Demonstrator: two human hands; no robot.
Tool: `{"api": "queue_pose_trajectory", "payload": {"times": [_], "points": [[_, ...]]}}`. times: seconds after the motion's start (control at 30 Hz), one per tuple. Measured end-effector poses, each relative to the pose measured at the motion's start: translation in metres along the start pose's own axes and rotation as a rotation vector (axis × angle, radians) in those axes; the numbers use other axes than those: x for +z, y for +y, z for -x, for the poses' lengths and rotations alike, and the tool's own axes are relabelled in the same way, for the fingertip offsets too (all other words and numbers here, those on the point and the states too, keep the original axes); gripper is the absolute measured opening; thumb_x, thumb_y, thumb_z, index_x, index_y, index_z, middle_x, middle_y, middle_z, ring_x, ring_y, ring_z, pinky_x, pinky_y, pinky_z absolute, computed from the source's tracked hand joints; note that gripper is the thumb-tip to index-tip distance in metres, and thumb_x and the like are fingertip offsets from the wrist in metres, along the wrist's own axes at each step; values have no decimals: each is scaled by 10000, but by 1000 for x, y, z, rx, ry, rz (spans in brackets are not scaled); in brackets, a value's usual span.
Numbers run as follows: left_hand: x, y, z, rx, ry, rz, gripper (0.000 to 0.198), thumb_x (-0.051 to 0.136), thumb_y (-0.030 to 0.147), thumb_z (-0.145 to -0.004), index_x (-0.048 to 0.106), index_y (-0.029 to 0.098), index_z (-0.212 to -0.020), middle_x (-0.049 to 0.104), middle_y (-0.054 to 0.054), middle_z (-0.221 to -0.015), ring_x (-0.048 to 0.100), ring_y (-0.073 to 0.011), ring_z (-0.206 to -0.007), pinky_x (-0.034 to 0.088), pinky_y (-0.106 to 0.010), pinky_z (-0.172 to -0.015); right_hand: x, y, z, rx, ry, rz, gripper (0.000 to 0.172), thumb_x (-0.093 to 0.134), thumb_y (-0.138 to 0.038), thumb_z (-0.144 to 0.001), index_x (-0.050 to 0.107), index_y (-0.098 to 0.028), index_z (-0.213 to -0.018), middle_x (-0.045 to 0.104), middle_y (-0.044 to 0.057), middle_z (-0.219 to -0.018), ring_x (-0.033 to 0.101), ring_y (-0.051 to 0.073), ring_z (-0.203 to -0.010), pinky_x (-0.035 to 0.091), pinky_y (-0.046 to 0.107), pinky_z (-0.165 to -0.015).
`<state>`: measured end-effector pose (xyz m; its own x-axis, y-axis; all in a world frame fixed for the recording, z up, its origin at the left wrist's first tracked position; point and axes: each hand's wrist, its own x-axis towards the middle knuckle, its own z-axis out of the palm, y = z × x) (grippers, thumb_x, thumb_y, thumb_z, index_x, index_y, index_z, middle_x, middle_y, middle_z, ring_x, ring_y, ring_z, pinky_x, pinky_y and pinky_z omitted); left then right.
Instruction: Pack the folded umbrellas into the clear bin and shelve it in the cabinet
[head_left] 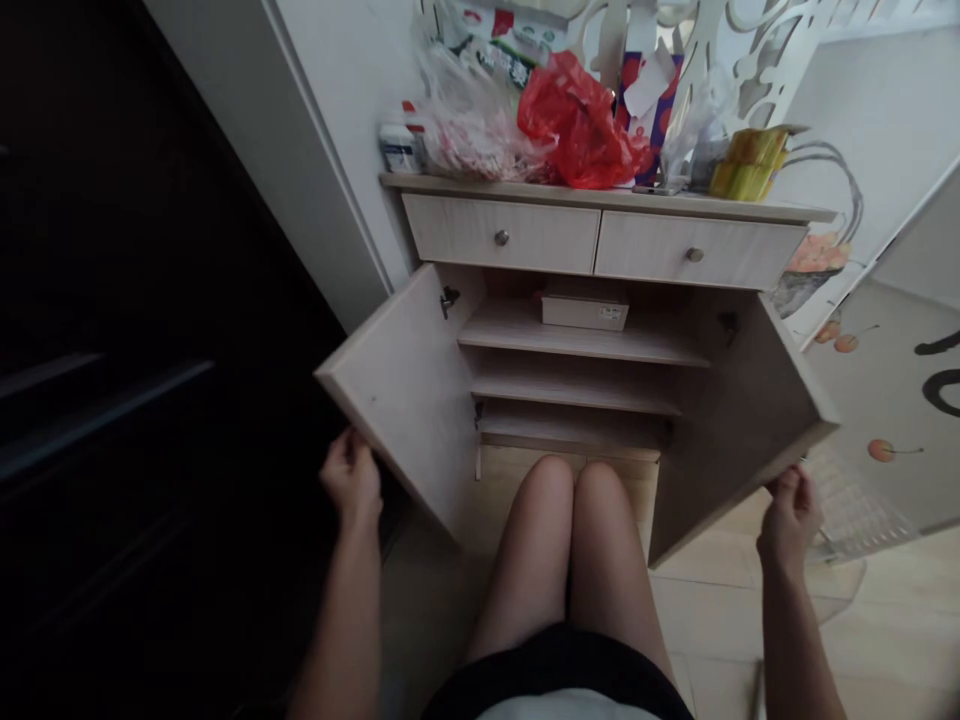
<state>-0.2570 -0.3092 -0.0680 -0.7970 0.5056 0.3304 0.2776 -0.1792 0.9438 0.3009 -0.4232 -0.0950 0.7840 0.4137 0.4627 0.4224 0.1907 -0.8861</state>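
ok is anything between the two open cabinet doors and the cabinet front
Yes, the person's knees sit between the left door and right door, close to the lowest shelf. The left hand and right hand grip the doors' outer edges.

Left hand (351,485): lower left of centre, fingers curled into a closed grip, back of the hand toward the camera; left forearm (346,625) runs straight up from the bottom edge; right hand (787,515): lower right of the frame, fingers likewise curled closed; right forearm (801,640) rises from the bottom edge, leaning slightly left; arms spread well apart; bare knees (553,490) together at bottom centre.
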Motion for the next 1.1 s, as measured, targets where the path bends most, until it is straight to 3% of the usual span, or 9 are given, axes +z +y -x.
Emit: {"api": "queue_pose_trajectory", "payload": {"times": [0.13,0.3,0.43,0.57,0.77,1.1], "points": [[39,5,45,167,-191,0,385,606,550,-764,702,185,-837,720,-84,-906,678,-245,-921,545,-359,-828,40,-14,14,-25,-130,-54,474,552,-655,-837,630,-205,-964,704,103,-912,696,243,-825,558,410,-767],[110,16,88,251,-438,110,377,633,529,-792,696,159,-836,705,-77,-844,671,-187,-734,532,-297,-704,95,-37,22,-65,-359,-65,475,550,-641,-859,625,-182,-953,731,108,-895,713,218,-798,553,336,-727],[166,34,106,290,-622,76,243,647,396,-846,690,158,-856,724,-81,-832,673,-177,-699,512,-274,-687,147,-45,16,-110,-510,-45,438,541,-618,-868,625,-191,-912,740,97,-896,707,204,-747,536,295,-647],[208,54,113,362,-710,-64,121,665,265,-857,706,157,-820,737,-83,-819,685,-191,-729,492,-282,-733,204,-51,8,-162,-570,48,339,502,-507,-916,640,-198,-902,745,89,-908,698,197,-755,524,305,-698],[249,66,119,410,-730,-187,131,647,235,-895,735,141,-868,744,-122,-882,683,-216,-825,461,-300,-788,266,-55,1,-185,-539,248,314,466,-417,-947,674,-183,-931,738,95,-874,677,207,-766,471,294,-702],[296,70,116,436,-763,-277,167,612,248,-927,741,145,-901,734,-126,-911,662,-210,-849,440,-294,-794,315,-47,-11,-247,-508,241,362,410,-421,-978,670,-170,-980,700,103,-869,631,209,-751,441,306,-705]]}}
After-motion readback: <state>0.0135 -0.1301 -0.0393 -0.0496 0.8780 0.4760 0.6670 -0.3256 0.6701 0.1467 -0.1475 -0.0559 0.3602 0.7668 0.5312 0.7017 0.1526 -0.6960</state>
